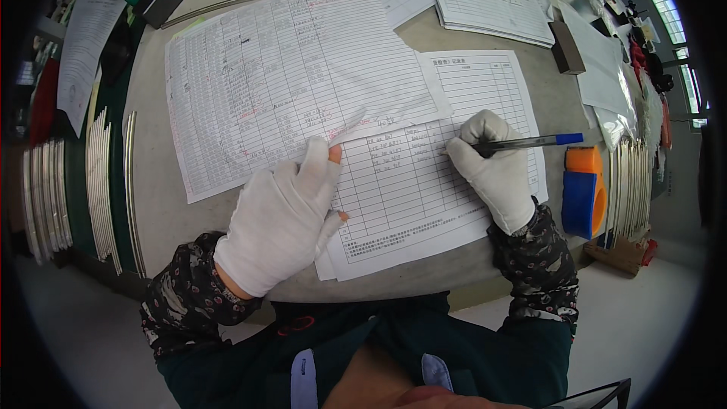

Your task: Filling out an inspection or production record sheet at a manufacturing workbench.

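My right hand point(496, 167), in a white glove, grips a pen point(534, 142) with a dark barrel and a blue end. The pen lies across the hand, pointing left, with its writing end low over a printed form point(413, 204). Handwritten lines fill the form's upper rows. My left hand point(284, 216), also gloved, rests with its fingers stretched out over the form's left edge. Two bare fingertips show through that glove. Beside those fingers, a larger sheet with a handwritten table point(265, 83) overlaps the form's upper left; its lower edge is creased.
A blue and orange tape dispenser point(579, 193) stands at the table's right edge. A paper stack point(492, 0) and a small dark block point(566, 48) lie farther back. A thin curved metal strip point(235, 6) crosses the far left, with bundled strips point(102, 182) beside the table.
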A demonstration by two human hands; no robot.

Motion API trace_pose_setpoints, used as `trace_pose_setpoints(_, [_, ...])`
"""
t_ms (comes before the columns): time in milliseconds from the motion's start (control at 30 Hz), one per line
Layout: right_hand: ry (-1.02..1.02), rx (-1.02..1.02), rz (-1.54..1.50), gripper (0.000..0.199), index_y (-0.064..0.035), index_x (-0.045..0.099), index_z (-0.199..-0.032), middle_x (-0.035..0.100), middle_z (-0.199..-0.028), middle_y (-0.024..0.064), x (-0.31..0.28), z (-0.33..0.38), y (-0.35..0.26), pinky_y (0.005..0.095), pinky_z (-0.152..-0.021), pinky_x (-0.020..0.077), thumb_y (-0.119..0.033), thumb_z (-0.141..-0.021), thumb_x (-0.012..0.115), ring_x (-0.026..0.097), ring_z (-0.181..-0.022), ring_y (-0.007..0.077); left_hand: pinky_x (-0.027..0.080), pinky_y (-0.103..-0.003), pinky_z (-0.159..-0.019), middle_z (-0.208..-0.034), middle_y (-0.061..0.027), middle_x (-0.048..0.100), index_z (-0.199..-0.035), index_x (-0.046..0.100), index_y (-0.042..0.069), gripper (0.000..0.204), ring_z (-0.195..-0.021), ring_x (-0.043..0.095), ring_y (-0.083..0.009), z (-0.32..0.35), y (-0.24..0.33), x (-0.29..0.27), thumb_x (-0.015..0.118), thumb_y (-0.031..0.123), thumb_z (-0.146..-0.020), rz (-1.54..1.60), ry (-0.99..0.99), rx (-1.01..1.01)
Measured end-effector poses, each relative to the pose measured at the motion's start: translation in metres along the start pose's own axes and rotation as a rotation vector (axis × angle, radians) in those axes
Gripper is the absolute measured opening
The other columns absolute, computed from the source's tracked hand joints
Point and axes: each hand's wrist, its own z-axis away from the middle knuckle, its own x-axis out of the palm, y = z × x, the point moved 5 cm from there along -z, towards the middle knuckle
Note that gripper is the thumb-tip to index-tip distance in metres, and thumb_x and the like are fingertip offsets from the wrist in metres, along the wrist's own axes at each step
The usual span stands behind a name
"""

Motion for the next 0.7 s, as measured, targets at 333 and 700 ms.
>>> trace_pose_setpoints(333, [0.010,-0.007,0.006,0.021,-0.0047,0.043,-0.063,0.043,-0.058,-0.0038,-0.0005,-0.0004,-0.0009,0.0187,-0.050,0.0334,0.000,-0.073,0.060,0.036,-0.055,0.0033,0.042,-0.032,-0.058,-0.111,-0.0173,0.041,-0.119,0.040,-0.010,0.066,-0.067,0.047,-0.0199,0.0003,0.0013,-0.0023,0.066,0.027,-0.071,-0.062,0.044,0.033])
trace_pose_setpoints(700, [0.028,-0.016,-0.003,0.021,-0.0048,0.043,-0.062,0.044,-0.058,-0.0040,-0.0004,-0.0001,-0.0049,0.0189,-0.049,0.0337,0.000,-0.073,0.061,0.037,-0.055,0.0029,0.043,-0.032,-0.058,-0.109,-0.0175,0.041,-0.119,0.040,-0.011,0.066,-0.068,0.048,-0.0209,0.0003,0.0014,-0.0026,0.067,0.025,-0.070,-0.052,0.066,0.049])
